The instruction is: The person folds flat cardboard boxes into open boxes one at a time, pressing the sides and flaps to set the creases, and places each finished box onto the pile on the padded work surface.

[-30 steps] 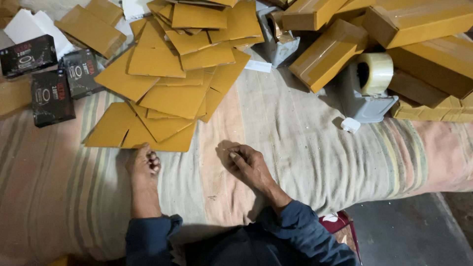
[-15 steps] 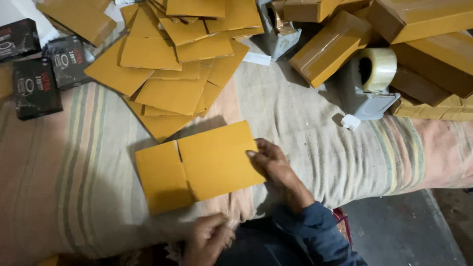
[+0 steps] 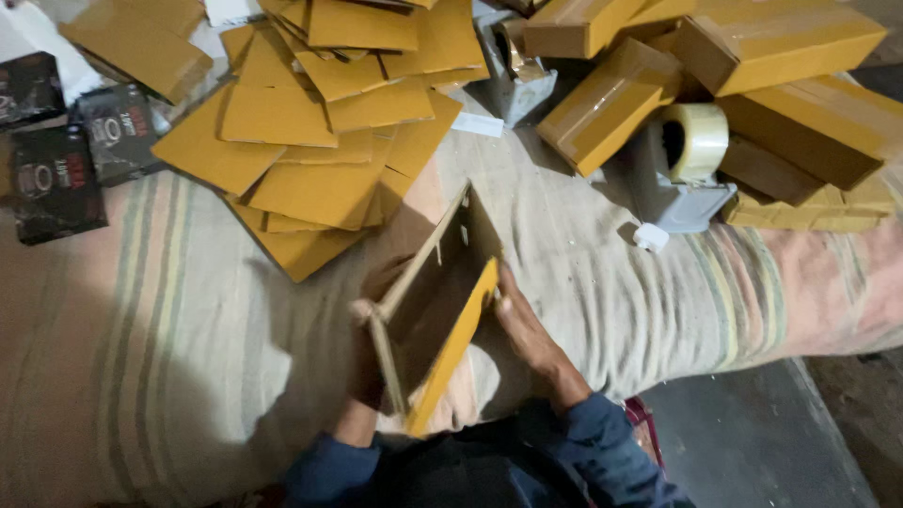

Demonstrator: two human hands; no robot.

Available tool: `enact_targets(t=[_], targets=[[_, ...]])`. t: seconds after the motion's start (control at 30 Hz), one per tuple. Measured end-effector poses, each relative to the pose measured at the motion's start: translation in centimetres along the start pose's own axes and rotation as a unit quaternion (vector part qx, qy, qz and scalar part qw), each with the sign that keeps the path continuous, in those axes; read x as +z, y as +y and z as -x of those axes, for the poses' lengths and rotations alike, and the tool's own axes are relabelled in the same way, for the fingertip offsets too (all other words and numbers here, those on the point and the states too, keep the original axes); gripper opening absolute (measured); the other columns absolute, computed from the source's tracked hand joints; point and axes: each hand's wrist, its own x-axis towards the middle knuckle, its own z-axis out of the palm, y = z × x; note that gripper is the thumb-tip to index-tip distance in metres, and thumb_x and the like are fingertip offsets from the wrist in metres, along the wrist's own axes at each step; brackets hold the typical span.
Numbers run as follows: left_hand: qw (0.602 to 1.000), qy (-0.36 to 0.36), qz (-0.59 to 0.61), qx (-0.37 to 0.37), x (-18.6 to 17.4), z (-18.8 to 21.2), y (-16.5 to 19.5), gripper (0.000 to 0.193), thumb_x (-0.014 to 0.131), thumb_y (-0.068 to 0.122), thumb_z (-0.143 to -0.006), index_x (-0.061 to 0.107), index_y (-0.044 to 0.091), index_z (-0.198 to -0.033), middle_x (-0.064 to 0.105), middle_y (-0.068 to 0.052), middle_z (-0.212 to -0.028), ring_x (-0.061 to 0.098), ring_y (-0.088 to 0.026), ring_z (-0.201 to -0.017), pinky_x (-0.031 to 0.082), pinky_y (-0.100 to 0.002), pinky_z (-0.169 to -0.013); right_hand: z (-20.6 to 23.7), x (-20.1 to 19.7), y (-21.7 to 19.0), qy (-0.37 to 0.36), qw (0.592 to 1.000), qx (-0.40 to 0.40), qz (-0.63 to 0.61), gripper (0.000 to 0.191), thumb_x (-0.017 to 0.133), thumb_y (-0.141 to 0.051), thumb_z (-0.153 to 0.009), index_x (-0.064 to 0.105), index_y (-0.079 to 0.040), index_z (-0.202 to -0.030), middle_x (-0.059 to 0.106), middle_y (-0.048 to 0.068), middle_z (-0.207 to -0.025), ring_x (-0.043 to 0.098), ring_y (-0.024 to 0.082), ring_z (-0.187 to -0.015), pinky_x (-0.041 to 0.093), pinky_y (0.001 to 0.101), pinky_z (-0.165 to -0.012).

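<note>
A striped cloth [image 3: 169, 357] covers most of the frame, running from the left edge to the right. On it, in the upper left and upper middle, lies a loose heap of flat yellow cardboard sheets [image 3: 320, 141]. In the upper right sits a stack of closed brown cartons [image 3: 781, 85], piled at angles against each other. Just below and left of that stack stands a grey tape dispenser [image 3: 682, 183] with a roll of clear tape on it. At the far left edge lie dark printed boxes [image 3: 52, 179], side by side on the cloth.

In the lower middle of the frame a half-folded cardboard box [image 3: 437, 306] stands open, its walls raised and its yellow outer face turned to the lower right. The left hand [image 3: 365, 353] grips the box's near left corner, fingers closed on the edge. The right hand [image 3: 522, 325] lies flat against the yellow side wall, fingers pressed along it. Both sleeves are dark blue.
</note>
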Motion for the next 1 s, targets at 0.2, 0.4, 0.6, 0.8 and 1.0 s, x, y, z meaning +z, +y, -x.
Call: enact_targets(t=[0.2, 0.4, 0.6, 0.8, 1.0], targets=[[1.000, 0.017, 0.009, 0.012, 1.1, -1.1, 2.0, 0.070, 0.036, 0.057, -0.109, 0.054, -0.002, -0.143, 0.058, -0.018, -0.143, 0.053, -0.027, -0.135, 0.039, -0.041, -0.118, 0.1, 0.8, -7.4, 0.008, 0.973, -0.207, 0.102, 0.089, 0.050, -0.066, -0.101, 0.028, -0.008, -0.164, 0.024, 0.019, -0.172, 0.019, 0.032, -0.163, 0.017, 0.0478, -0.133], [0.999, 0.014, 0.016, -0.034, -1.7, 1.7, 1.6, 0.066, 0.038, 0.054, -0.109, 0.058, -0.002, -0.139, 0.060, -0.017, -0.139, 0.056, -0.027, -0.132, 0.041, -0.040, -0.116, -0.4, 0.6, -12.7, -0.123, 0.879, -0.325, 0.327, 0.064, 0.068, -0.028, -0.075, 0.063, -0.018, -0.138, 0.022, 0.020, -0.174, 0.022, 0.040, -0.165, 0.023, 0.0564, -0.135], [0.999, -0.025, -0.008, -0.042, -1.2, 2.4, 2.7, 0.061, 0.040, 0.050, -0.109, 0.062, -0.001, -0.135, 0.062, -0.017, -0.135, 0.058, -0.026, -0.129, 0.043, -0.039, -0.113, -0.1, 1.3, -13.7, -0.250, 0.824, -0.271, 0.429, 0.083, 0.071, -0.016, -0.064, 0.052, -0.011, -0.144, 0.022, 0.023, -0.167, 0.029, 0.044, -0.154, 0.036, 0.0556, -0.118], [0.995, -0.061, -0.070, -0.023, -0.1, 2.1, 4.5, 0.057, 0.043, 0.047, -0.109, 0.066, 0.000, -0.131, 0.064, -0.017, -0.131, 0.060, -0.026, -0.126, 0.045, -0.037, -0.110, 3.6, 2.2, -15.7, -0.196, 0.899, -0.259, 0.294, 0.072, 0.065, -0.014, -0.076, 0.053, -0.009, -0.147, 0.031, 0.022, -0.167, 0.048, 0.040, -0.150, 0.041, 0.0537, -0.120], [0.989, -0.075, -0.129, -0.008, 1.3, 2.0, 5.7, 0.054, 0.045, 0.046, -0.108, 0.066, 0.001, -0.129, 0.064, -0.015, -0.133, 0.060, -0.027, -0.128, 0.047, -0.039, -0.109, 3.5, 4.2, -17.9, -0.154, 0.856, -0.131, 0.475, 0.045, 0.073, -0.024, -0.087, 0.065, -0.004, -0.126, 0.069, 0.017, -0.117, 0.070, 0.032, -0.101, 0.058, 0.0444, -0.086]])
